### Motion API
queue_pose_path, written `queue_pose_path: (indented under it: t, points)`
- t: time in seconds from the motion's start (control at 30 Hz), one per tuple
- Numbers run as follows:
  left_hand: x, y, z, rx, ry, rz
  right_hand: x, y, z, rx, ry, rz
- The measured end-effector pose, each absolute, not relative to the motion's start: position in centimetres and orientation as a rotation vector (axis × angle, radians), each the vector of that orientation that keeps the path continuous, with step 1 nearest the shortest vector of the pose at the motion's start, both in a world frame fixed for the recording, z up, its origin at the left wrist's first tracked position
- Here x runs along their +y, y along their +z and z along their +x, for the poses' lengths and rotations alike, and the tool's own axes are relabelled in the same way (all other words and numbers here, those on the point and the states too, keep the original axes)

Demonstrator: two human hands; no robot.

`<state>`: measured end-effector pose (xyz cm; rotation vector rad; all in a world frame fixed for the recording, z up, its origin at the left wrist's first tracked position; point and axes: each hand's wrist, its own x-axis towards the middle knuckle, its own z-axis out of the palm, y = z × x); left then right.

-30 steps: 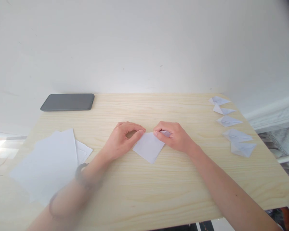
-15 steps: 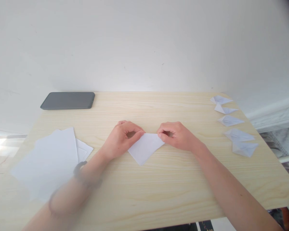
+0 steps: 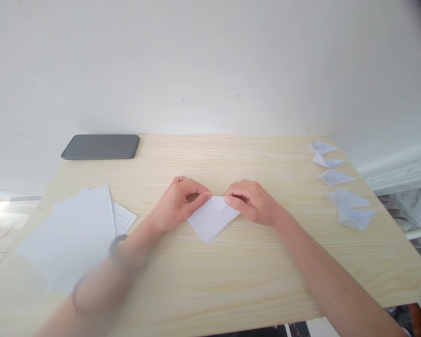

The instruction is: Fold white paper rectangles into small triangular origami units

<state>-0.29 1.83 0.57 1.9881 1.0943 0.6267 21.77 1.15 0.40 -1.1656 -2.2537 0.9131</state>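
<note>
A white paper folded into a triangle (image 3: 210, 220) lies in the middle of the light wooden table (image 3: 231, 276), its point towards me. My left hand (image 3: 177, 203) pinches the paper's upper left corner with curled fingers. My right hand (image 3: 252, 201) presses and pinches the upper right corner, fingers closed on the fold. Both hands rest on the tabletop.
A stack of loose white sheets (image 3: 73, 234) lies at the left. A dark phone (image 3: 101, 147) sits at the back left by the white wall. Several folded paper pieces (image 3: 344, 199) line the right edge of the table.
The paper has been turned and folded flatter, its top edge now level between the hands. My right hand slid a little left along that edge; my left hand stayed in place.
</note>
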Motion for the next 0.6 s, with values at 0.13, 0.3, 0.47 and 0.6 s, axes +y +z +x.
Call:
queue_pose_path:
  t: [0.13, 0.3, 0.47, 0.6]
  points:
    - [1.9, 0.5, -0.4, 1.078, 0.621, 1.992, 1.2, 0.5, 21.7, -2.269, 0.918, -1.182]
    - [2.1, 0.6, -0.7, 1.11, 0.626, 1.931, 1.5, 0.8, 23.5, -2.184, 1.037, -1.253]
    - [1.9, 0.7, -0.6, 1.123, 0.629, 1.961, 1.5, 0.8, 23.6, -2.24, 0.998, -1.196]
    - [1.7, 0.6, -0.5, 1.129, 0.645, 2.012, 1.4, 0.7, 22.9, -2.246, 0.947, -1.183]
